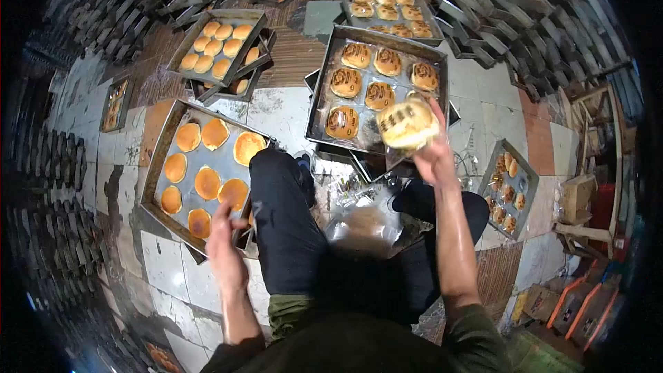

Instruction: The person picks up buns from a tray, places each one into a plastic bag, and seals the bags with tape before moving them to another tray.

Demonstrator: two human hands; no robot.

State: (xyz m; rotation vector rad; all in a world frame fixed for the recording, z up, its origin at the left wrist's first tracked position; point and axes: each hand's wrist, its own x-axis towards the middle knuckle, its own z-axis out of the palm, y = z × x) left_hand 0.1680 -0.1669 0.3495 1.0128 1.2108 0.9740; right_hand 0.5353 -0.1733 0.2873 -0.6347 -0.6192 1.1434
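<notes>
My right hand (pixel 434 154) is closed on a bun in a printed clear wrapper (pixel 407 124), held over the lower right corner of a square metal tray (pixel 320 107). Several wrapped buns with dark print (pixel 345 83) lie in that tray. On the left, my left hand (pixel 226 245) is at the right edge of another metal tray (pixel 157 159), its fingers apart and near a bare bun (pixel 233 193). Several unwrapped golden buns (pixel 208 183) rest in this left tray. Between my legs lies clear plastic (pixel 387 224) with a blurred brown thing on it.
More bun trays stand at the upper left (pixel 259 24), top right (pixel 345 0), far left (pixel 123 124) and right (pixel 528 166). Stacks of dark trays (pixel 566 21) ring the tiled floor. Right of me are a wooden shelf (pixel 608 166) and cardboard boxes (pixel 579 199).
</notes>
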